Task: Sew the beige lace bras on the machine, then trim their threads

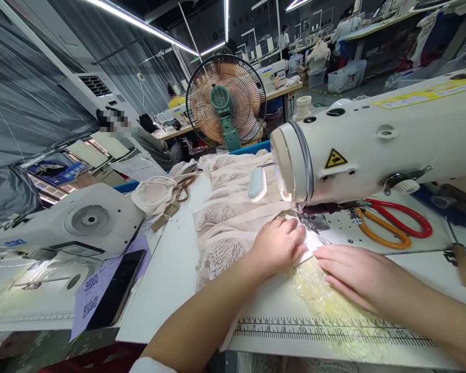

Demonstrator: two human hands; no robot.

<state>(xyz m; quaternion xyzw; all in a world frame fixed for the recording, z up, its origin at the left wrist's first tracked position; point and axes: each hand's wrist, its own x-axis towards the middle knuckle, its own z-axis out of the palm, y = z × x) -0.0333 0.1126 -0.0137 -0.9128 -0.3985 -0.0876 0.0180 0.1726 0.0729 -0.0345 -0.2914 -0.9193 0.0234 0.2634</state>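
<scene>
Fingers point(295, 241) of the left hand point(274, 246) curl down onto the cloth point(312, 244); whether they pinch it or only press cannot be told. Right hand point(357, 272): fingers extended, together, resting flat at the cloth's edge, closed around nothing. Cloth position: on the worktop point(166, 280), just beside the head of the near machine point(349, 145).

Handling (judged): light, soft and limp; liable to crease or slip if pushed at one point. Take hold at the edges, pressing flat with both hands; keep fingers clear of the machine head.

Count, largest to smallest:
- Machines close by: two, the near machine and the left machine point(126, 220).
- Fan point(220, 98): one.
- Lace pieces point(217, 213): several, overlapping; exact number cannot be told.
- Scissors: two pairs, red scissors point(426, 226) and orange scissors point(406, 241).
- Phone point(118, 290): one.
</scene>
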